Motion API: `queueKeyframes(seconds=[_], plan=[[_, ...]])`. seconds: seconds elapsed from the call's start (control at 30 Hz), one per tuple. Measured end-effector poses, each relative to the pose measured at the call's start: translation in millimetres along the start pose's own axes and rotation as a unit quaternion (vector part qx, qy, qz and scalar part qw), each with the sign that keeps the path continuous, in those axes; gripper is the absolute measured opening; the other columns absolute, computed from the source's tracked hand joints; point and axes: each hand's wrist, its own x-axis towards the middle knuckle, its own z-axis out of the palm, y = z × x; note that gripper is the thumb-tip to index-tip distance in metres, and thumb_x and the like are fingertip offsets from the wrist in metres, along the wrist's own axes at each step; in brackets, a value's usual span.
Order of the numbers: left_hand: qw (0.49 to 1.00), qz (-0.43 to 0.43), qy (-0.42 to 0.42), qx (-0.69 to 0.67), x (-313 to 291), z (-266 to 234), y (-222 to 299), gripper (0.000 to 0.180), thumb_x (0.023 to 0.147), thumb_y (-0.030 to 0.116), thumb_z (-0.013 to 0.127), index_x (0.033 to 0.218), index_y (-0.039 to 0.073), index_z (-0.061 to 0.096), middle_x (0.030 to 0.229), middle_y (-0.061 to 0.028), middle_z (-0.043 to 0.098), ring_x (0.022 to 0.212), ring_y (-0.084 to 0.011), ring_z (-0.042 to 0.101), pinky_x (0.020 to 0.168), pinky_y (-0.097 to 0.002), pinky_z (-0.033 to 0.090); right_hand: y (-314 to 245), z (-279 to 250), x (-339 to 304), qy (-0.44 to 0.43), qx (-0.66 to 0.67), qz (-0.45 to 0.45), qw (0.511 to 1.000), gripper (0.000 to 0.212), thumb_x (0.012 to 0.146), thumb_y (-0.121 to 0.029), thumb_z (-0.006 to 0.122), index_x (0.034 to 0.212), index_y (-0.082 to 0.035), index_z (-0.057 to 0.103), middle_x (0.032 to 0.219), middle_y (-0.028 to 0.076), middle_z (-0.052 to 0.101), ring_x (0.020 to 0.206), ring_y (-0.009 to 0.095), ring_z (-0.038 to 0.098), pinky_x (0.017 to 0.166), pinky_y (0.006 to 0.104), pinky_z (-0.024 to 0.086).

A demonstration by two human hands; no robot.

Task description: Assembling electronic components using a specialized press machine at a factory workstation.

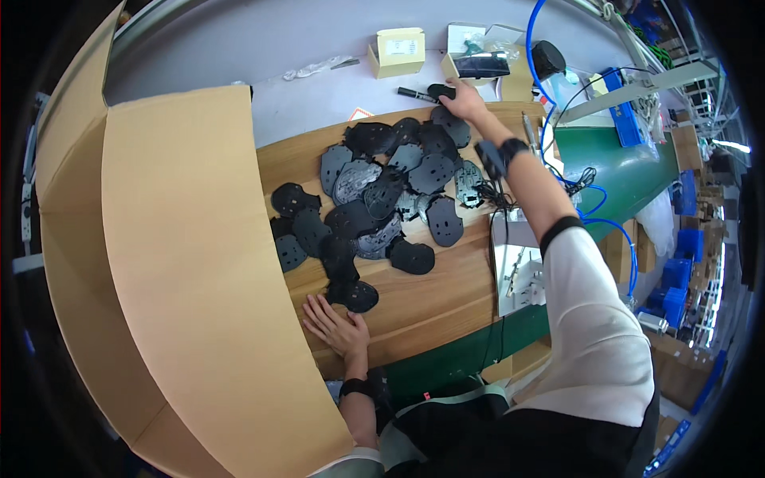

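My left hand lies flat on the wooden board, fingers stretched out, just below a black rounded plastic part. At the far edge of the board my right hand is closed on a small black plastic piece, partly covered by the fingers. A black marker pen lies just left of that piece. Between my hands spreads a loose pile of black rounded plastic plates with small holes, overlapping one another. One greenish-grey plate sits at the pile's right side.
A large open cardboard box stands along the left. Small yellow boxes are at the back. Black cables and a silver metal fixture lie at the right, near a blue air hose.
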Motion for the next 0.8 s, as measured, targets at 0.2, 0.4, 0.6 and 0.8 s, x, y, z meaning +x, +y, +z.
queueKeyframes(seconds=[0.2, 0.4, 0.6, 0.8], plan=[[0.999, -0.024, -0.007, 0.025, -4.1, -8.7, -17.1, 0.084, 0.086, 0.020, 0.060, 0.160, -0.003, 0.028, 0.171, -0.0219, 0.024, 0.160, -0.0411, 0.015, 0.129, -0.0606, 0.008, -28.1, 51.8, -5.2, -0.068, 0.037, 0.121, 0.990, 0.078, 0.080, -0.052, 0.076, 0.146, -0.014, 0.061, 0.145, 0.020, 0.061, 0.140, 0.041, 0.048, 0.118, 0.0447, 0.039], [1.000, -0.016, 0.013, 0.003, -4.0, -0.4, -8.4, 0.085, 0.084, 0.019, 0.062, 0.160, -0.002, 0.029, 0.170, -0.0213, 0.025, 0.160, -0.0408, 0.016, 0.129, -0.0602, 0.008, 0.8, 30.8, -2.6, -0.065, -0.083, 0.123, 0.987, 0.048, 0.086, -0.036, 0.073, 0.127, -0.012, 0.072, 0.129, 0.015, 0.071, 0.126, 0.039, 0.058, 0.110, 0.0453, 0.045], [1.000, -0.002, 0.015, 0.007, -7.1, -3.4, -11.0, 0.084, 0.085, 0.020, 0.061, 0.160, -0.002, 0.029, 0.170, -0.0211, 0.026, 0.160, -0.0406, 0.017, 0.129, -0.0592, 0.009, -24.6, 27.2, -51.5, 0.163, -0.035, 0.010, 0.986, 0.025, 0.091, -0.016, 0.059, 0.105, -0.008, 0.077, 0.105, 0.021, 0.073, 0.106, 0.042, 0.062, 0.094, 0.0506, 0.050], [0.999, -0.004, 0.023, 0.023, -4.6, -2.8, -1.2, 0.084, 0.085, 0.022, 0.059, 0.160, -0.002, 0.030, 0.170, -0.0210, 0.026, 0.160, -0.0398, 0.018, 0.129, -0.0585, 0.009, -78.1, 42.9, -192.7, 0.212, 0.055, -0.055, 0.974, 0.033, 0.094, -0.014, 0.061, 0.125, -0.005, 0.069, 0.132, 0.016, 0.061, 0.125, 0.038, 0.053, 0.109, 0.0509, 0.041]])
